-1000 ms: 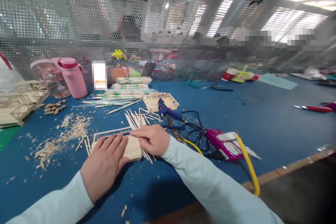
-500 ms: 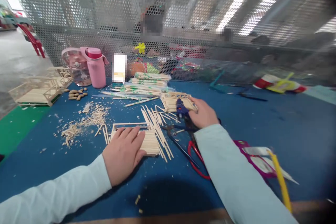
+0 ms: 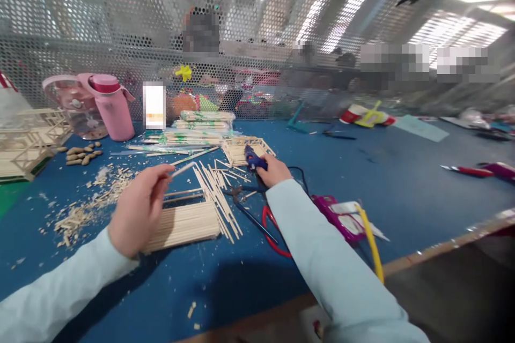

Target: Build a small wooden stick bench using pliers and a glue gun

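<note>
Pinched between the thumb and fingers of my left hand point(image 3: 139, 209) is a thin wooden stick point(image 3: 184, 170), its far end pointing up and to the right. Just below that hand lies a flat panel of wooden sticks point(image 3: 183, 225) with a raised rail along its far side. My right hand point(image 3: 277, 170) is closed around a blue glue gun point(image 3: 254, 159), whose front overlaps a small wooden stick frame point(image 3: 263, 146). Between the hands are loose wooden sticks point(image 3: 219, 198) and dark-handled pliers point(image 3: 255, 218). Red-handled scissors point(image 3: 274, 236) lie partly under my right forearm.
Wood scraps point(image 3: 80, 214) and peanuts point(image 3: 82, 154) lie at left, near a pink bottle point(image 3: 115, 110). Bagged stick bundles point(image 3: 197, 131) lie before the perforated metal screen point(image 3: 257, 27). Purple scissors point(image 3: 341, 220) and a yellow strip point(image 3: 370, 241) lie right of my right arm.
My left hand has lifted off the stick panel and now pinches a thin stick. My right hand stays at the glue gun. The whole view has swung to the right.
</note>
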A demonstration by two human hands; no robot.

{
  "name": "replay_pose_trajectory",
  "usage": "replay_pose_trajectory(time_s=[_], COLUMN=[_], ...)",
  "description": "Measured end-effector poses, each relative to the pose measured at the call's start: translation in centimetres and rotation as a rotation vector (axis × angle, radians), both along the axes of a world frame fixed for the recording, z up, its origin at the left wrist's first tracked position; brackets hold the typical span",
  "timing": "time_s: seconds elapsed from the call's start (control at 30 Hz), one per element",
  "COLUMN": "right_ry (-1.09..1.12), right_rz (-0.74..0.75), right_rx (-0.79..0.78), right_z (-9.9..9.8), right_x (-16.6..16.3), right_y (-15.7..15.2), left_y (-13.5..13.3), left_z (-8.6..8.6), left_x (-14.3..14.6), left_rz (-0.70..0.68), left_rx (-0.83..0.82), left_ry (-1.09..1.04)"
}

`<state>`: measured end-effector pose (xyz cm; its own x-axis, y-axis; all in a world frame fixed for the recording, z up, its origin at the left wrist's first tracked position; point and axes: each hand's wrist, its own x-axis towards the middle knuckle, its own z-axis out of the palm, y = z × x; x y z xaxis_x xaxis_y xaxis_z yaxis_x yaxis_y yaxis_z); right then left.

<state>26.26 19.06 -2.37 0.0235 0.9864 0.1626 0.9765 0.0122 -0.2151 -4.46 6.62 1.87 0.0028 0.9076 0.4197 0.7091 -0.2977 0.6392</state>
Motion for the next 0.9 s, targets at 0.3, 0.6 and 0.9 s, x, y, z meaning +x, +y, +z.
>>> replay_pose_trajectory(time_s=[0.3,0.6,0.9], right_ry=[0.116,0.532,0.413], right_rz=[-0.012,0.485,0.588], right_rx=[0.178,-0.318,-0.292], right_z=[1.3,6.9,7.2], right_x=[-1.2,-1.8,-1.5], right_y=[-0.8,-7.1,-7.6], left_y=[-3.3,-3.8,-4.6], left_z=[-4.2,-4.4,-6.3], left_x=[-3.4,-2.9,-3.7], left_rz=[0.124,0.001,-0.003], left_rx=[-0.312,-0.452,-0.573], left_ry=[-0.349,-0.408,-0.482])
